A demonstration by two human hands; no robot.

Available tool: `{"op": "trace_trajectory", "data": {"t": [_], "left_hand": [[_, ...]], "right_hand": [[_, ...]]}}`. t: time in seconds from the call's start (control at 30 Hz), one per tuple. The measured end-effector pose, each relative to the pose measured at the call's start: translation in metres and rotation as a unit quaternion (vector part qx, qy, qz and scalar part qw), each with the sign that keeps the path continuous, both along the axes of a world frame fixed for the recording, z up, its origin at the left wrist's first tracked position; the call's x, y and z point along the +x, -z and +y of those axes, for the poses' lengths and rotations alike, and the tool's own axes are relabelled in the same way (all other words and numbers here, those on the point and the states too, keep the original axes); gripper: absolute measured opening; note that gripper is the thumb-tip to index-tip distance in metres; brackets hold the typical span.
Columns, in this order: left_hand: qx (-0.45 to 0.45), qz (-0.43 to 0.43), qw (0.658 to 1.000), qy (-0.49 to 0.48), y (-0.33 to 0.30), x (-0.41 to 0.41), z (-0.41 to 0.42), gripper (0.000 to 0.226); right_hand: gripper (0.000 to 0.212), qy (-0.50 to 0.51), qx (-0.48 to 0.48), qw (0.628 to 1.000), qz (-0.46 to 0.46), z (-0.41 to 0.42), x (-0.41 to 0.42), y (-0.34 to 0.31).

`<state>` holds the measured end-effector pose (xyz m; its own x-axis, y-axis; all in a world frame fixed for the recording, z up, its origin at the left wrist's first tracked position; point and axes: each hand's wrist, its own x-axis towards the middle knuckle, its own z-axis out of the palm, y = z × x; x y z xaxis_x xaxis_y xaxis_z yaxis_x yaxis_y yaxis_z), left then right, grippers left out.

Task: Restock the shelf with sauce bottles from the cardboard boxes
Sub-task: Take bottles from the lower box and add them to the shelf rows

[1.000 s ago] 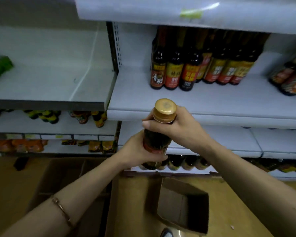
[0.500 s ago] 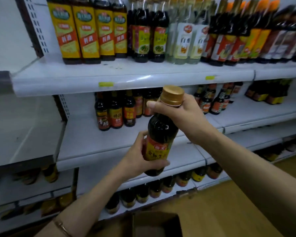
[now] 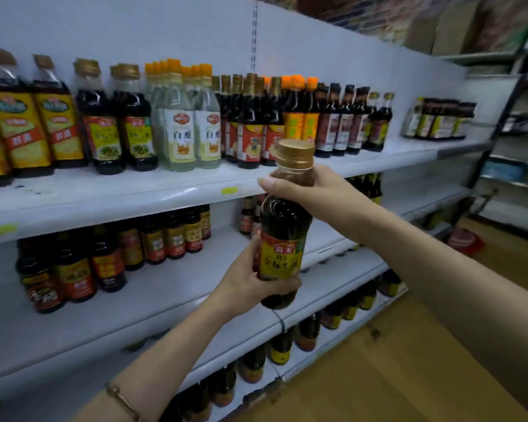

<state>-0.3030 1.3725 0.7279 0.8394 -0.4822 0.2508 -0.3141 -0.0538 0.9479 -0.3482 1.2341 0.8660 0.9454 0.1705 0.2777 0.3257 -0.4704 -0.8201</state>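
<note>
Right hand: the right hand (image 3: 313, 190) is wrapped round the neck of the sauce bottle (image 3: 282, 239), fingers curled just under the cap, thumb out toward the shelves.
Left hand: the left hand (image 3: 247, 283) grasps the lower body of the same bottle from below and behind, with the thumb lying across the base of the label; a thin bracelet (image 3: 123, 402) sits on that wrist.
Bottle position: held upright in the air between the two hands, in front of the shelving and touching no shelf board, its cap level with the front lip of the upper shelf (image 3: 110, 197).
Bottle make: smooth, round-shouldered, clear-walled with dark liquid inside, a ribbed gold cap (image 3: 295, 153) and a glossy yellow label with a red band.
Upper shelf: a flat white board carrying a close row of upright bottles, dark ones with yellow and red labels and clear bottles (image 3: 192, 129) with orange caps.
Middle shelf: the middle shelf (image 3: 165, 287) holds short dark bottles (image 3: 110, 257) set well back, with bare board in front of them.
Lower tiers: more dark bottles, blurred.
Floor: a smooth tan floor (image 3: 409, 360).
</note>
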Motion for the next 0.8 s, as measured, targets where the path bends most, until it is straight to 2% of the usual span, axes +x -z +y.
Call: {"op": "trace_trajectory", "data": {"t": [0.2,0.43,0.8], "left_hand": [[-0.010,-0.010,0.999,0.042,-0.019,0.010,-0.101,0.074],[0.079,-0.032,0.984,0.159,-0.046,0.021,-0.196,0.064],[0.041,-0.060,0.977,0.201,-0.048,0.084,-0.300,0.071]], "right_hand": [[0.036,0.083,-0.006,0.994,-0.069,-0.091,-0.010,0.000],[0.041,0.174,-0.007,0.980,-0.101,-0.180,-0.012,-0.001],[0.030,0.213,0.015,0.971,-0.110,-0.274,0.040,-0.012]]}}
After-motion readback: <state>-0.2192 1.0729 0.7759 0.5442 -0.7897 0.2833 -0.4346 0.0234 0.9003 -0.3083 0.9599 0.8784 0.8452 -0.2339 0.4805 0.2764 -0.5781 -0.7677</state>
